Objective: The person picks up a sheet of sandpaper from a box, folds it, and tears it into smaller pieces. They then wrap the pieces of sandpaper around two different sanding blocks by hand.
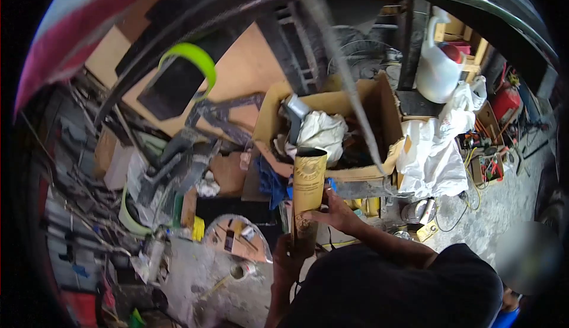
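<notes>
A brown tube (309,189) with dark print, apparently cardboard or rolled paper, stands nearly upright before my chest. Its top end is open and dark inside. My right hand (339,214) is closed on its right side, the thumb lying across the front. Lower down, my left hand (286,263) holds its bottom end, with most of those fingers hidden or in shadow. Just beyond the tube sits an open cardboard box (274,114) containing a crumpled white cloth (323,135) and a grey tool-like item (294,110).
White plastic bags (435,159) hang right of the box, below a white jug (439,73). Black and grey parts (178,162) pile up at left. A rounded board (240,239) with small tools lies below. A cup (242,270) stands on the concrete floor (195,269).
</notes>
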`<state>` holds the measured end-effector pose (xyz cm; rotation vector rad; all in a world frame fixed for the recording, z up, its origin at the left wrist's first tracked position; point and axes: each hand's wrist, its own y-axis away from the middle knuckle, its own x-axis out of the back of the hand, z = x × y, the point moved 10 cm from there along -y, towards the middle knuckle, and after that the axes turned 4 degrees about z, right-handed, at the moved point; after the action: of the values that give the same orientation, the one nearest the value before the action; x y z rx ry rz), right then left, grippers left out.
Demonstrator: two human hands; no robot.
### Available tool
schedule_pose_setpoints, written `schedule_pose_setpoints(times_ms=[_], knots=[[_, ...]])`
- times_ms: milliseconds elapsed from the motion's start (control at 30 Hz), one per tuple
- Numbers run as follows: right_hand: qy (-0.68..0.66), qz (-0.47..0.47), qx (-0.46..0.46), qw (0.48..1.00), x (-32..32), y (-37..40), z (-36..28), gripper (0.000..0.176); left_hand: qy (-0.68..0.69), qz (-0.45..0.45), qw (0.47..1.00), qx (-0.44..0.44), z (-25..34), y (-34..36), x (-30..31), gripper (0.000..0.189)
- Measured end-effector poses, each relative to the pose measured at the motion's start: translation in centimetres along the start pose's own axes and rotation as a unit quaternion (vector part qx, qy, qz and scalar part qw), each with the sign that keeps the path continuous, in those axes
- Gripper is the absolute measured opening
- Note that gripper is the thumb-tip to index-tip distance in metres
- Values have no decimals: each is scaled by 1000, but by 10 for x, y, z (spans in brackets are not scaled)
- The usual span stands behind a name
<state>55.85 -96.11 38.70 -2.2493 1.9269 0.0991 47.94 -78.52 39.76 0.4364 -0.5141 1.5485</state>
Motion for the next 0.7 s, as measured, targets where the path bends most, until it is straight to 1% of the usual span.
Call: schedule_pose_setpoints(times_ms=[33, 67, 100, 133, 167, 200, 233, 267, 333, 367, 400, 433, 467, 500, 533, 567, 600, 667, 700], knots=[[2, -13, -10, 1000, -9, -1, 5, 72, 37, -32, 998, 29, -11, 14, -7, 47], [-31, -36, -49, 998, -20, -1, 15, 71, 40, -22, 998, 42, -16, 20, -4, 47], [-63, -61, -87, 992, -31, -2, 25, 70, 47, 7, 999, 19, -12, 22, 6, 53], [-62, -80, -98, 990, -37, -2, 32, 70, 52, 39, 998, 0, -7, 24, 17, 60], [-25, -90, -71, 993, -39, -4, 36, 68, 62, 42, 997, -17, -17, 22, 24, 69], [10, -103, -43, 994, -44, -5, 32, 66, 91, 41, 995, 3, -14, 15, 31, 67], [-9, -121, -32, 992, -49, -6, 26, 68, 122, 38, 991, 28, -21, 9, 32, 67], [-12, -140, -42, 989, -55, -6, 29, 68, 169, 36, 983, 55, -16, -1, 32, 52], [-24, -192, -37, 981, -67, -4, 28, 70, 102, -15, 989, 109, -16, -12, 26, 36], [-5, -182, -49, 982, -64, -5, 25, 72, 102, -16, 988, 111, -14, -13, 22, 36], [-5, -175, -48, 983, -60, -3, 29, 72, 143, 14, 987, 77, -5, -20, 21, 24], [48, -89, -16, 995, -41, -4, 31, 72, 184, 38, 981, 43, 3, -25, 21, 19], [102, 0, 13, 995, -19, -2, 28, 71, 185, 23, 982, 42, 0, -26, 15, 19], [104, 54, -2, 993, -5, 2, 18, 70, 133, 35, 989, 53, -10, -26, 17, 17], [105, 69, -3, 992, 6, 5, 23, 70, 81, 48, 994, 62, -3, -31, 20, 17], [87, 11, 31, 996, 2, 8, 25, 70, 77, 53, 994, 59, 13, -31, 19, 16], [69, -47, 65, 994, -3, 15, 23, 69, 78, 39, 995, 54, 12, -33, 12, 16], [100, -40, 59, 992, 0, 24, 4, 71, 96, -9, 995, 28, 13, -36, -3, 18], [161, -17, 11, 987, 5, 27, -2, 71, 84, -22, 996, 25, 14, -37, -8, 23]])
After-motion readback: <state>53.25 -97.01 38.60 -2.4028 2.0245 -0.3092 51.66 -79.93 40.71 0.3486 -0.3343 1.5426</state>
